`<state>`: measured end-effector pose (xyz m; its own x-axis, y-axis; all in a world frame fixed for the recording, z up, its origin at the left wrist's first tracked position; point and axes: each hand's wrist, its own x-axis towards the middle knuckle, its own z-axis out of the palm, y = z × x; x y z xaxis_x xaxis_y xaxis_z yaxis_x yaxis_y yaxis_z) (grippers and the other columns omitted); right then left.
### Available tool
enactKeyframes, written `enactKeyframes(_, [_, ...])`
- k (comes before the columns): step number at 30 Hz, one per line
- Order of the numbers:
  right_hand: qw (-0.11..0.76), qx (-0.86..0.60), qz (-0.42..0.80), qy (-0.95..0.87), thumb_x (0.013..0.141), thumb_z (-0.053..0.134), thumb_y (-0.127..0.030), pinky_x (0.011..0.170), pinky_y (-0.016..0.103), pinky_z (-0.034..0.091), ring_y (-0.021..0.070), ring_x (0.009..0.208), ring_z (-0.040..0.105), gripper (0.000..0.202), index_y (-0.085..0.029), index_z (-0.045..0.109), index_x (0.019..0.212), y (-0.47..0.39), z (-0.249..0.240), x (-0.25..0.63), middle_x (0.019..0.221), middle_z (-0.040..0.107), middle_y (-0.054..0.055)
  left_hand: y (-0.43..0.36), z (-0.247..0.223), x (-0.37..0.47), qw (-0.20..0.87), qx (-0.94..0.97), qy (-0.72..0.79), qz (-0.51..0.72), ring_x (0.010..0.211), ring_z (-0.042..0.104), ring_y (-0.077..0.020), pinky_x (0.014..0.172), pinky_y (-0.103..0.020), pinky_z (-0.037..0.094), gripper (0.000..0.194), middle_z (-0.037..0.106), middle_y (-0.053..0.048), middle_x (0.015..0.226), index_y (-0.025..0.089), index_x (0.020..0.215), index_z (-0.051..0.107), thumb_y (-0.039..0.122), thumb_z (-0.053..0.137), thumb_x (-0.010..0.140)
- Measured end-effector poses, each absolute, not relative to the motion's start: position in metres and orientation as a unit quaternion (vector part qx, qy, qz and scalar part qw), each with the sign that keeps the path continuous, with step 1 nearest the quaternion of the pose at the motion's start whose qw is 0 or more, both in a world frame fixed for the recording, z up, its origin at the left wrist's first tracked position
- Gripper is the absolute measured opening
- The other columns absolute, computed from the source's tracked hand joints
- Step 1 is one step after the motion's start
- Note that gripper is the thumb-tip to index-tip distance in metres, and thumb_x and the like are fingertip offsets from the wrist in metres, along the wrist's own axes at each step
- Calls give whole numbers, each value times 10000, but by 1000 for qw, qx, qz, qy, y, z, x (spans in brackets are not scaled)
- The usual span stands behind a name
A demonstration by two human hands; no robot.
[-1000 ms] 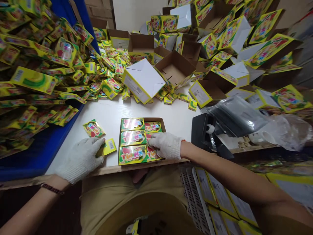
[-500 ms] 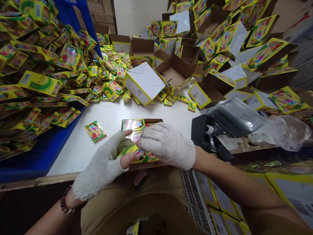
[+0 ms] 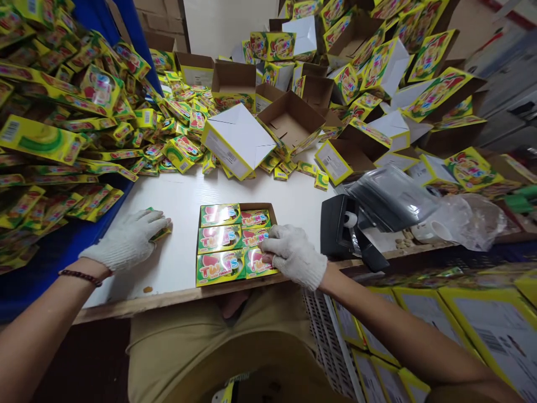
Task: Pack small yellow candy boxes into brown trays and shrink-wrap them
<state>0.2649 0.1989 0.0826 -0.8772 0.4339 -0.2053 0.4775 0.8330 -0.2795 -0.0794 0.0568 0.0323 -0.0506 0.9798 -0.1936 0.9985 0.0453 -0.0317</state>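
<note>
A cardboard display box (image 3: 274, 215) lies on the white table in front of me, with several small yellow-green candy packets (image 3: 220, 238) marked "TWINS" in rows inside it. My right hand (image 3: 296, 254), in a white fingerless glove, grips the box's right side, its fingertips over the right-hand packets. To the left of the box, my left hand (image 3: 132, 238), gloved alike, lies over a loose candy packet (image 3: 163, 232) on the table. Its fingers are around this packet and hide most of it.
A blue bin (image 3: 121, 224) heaped with candy packets stands at left. Loose packets (image 3: 184, 151) and folded display boxes (image 3: 239, 140) pile up at the back. A black tape dispenser (image 3: 338, 224) and a clear plastic tray (image 3: 394, 196) are at right, above a crate (image 3: 331, 336) of filled boxes.
My left hand has left the display box and moved left onto the loose packet. My right hand has drawn back to the box's right side, uncovering the packets inside.
</note>
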Motion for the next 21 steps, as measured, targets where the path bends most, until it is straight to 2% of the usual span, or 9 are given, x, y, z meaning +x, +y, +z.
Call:
enactKeyframes(3, [25, 168, -138, 976, 947, 565, -349, 796, 349, 362, 226, 913, 509, 238, -194, 696, 1071, 192, 72, 266, 1013, 630, 96, 51, 36, -76, 57, 674, 732, -81, 1177, 530, -299, 1021, -433, 441, 487, 616, -144, 1230, 103, 1267, 596, 104, 394, 823])
enactKeyframes(6, [-22, 138, -136, 981, 952, 535, -269, 823, 372, 386, 247, 941, 510, 227, -148, 666, 1091, 191, 62, 267, 1034, 634, 121, 42, 40, -74, 43, 657, 749, -69, 1210, 520, -286, 1030, -421, 431, 503, 596, -139, 1276, 113, 1301, 567, 95, 357, 844])
enactKeyframes(10, [-68, 167, -204, 962, 946, 476, -167, 844, 350, 433, 226, 940, 535, 179, -154, 638, 1024, 190, 58, 259, 1012, 638, 112, 35, 45, -72, 43, 614, 782, -102, 972, 597, -279, 859, -401, 478, 333, 654, -118, 1081, 151, 1075, 641, 168, 412, 835])
enactKeyframes(12, [-58, 215, -203, 954, 927, 459, -128, 840, 349, 447, 227, 936, 545, 200, -157, 630, 1027, 186, 56, 252, 1014, 639, 117, 34, 49, -69, 68, 579, 808, -85, 891, 597, -274, 786, -390, 479, 276, 648, -116, 1008, 154, 1015, 635, 251, 443, 842])
enactKeyframes(15, [-6, 247, -163, 955, 909, 481, -135, 846, 378, 449, 254, 953, 551, 232, -147, 624, 1091, 180, 53, 243, 1053, 642, 142, 36, 58, -58, 82, 507, 857, 47, 918, 592, -262, 790, -371, 487, 441, 628, -112, 1030, 135, 1172, 592, 429, 466, 868])
enactKeyframes(17, [15, 241, -167, 956, 903, 495, -141, 864, 381, 448, 254, 970, 554, 240, -155, 615, 1110, 181, 53, 241, 1076, 641, 141, 39, 66, -46, 50, 481, 863, 144, 965, 588, -263, 843, -382, 495, 585, 620, -118, 1071, 118, 1272, 547, 520, 485, 851])
enactKeyframes(19, [0, 242, -209, 948, 887, 500, -119, 878, 369, 452, 236, 973, 558, 218, -171, 609, 1069, 185, 55, 242, 1058, 642, 117, 44, 75, -31, 12, 505, 836, 214, 1022, 583, -270, 906, -405, 495, 665, 603, -133, 1133, 106, 1338, 498, 538, 518, 833])
enactKeyframes(21, [-65, 265, -283, 920, 888, 503, -125, 877, 358, 463, 215, 967, 562, 177, -184, 585, 1033, 189, 62, 241, 1034, 633, 92, 48, 82, -12, -12, 563, 785, 257, 1062, 581, -272, 953, -423, 493, 697, 582, -139, 1171, 112, 1394, 436, 494, 562, 825])
